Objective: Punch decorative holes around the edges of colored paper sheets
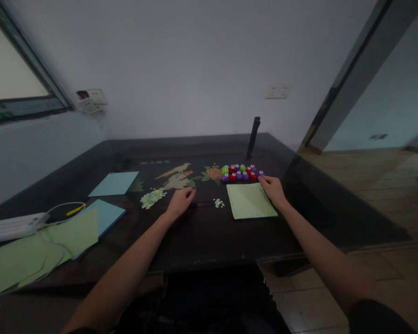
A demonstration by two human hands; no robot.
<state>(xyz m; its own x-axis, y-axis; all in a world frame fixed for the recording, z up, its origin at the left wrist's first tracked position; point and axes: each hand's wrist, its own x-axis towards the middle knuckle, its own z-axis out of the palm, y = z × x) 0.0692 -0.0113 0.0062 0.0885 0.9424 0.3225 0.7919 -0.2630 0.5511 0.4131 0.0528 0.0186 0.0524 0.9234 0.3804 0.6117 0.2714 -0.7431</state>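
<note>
My right hand (272,189) is closed in a pinch, its fingertips at a small purple piece with a white eye-like dot (261,174). That piece sits at the right end of two rows of similar rounded red, green and purple pieces (239,175). Just under the hand lies a pale green sheet (251,201) with small marks along its edges. My left hand (181,202) rests on the dark table with its fingers curled; whatever may be inside is hidden. Close to it are a thin dark stick-like thing (199,204) and a small cluster of pale bits (218,203).
A larger pile of pale green and yellow bits (153,198) lies left of my left hand. Blue sheets (114,183), green sheets (73,232) and a white power strip (14,227) with a cable occupy the left side. A black upright post (253,138) stands at the back.
</note>
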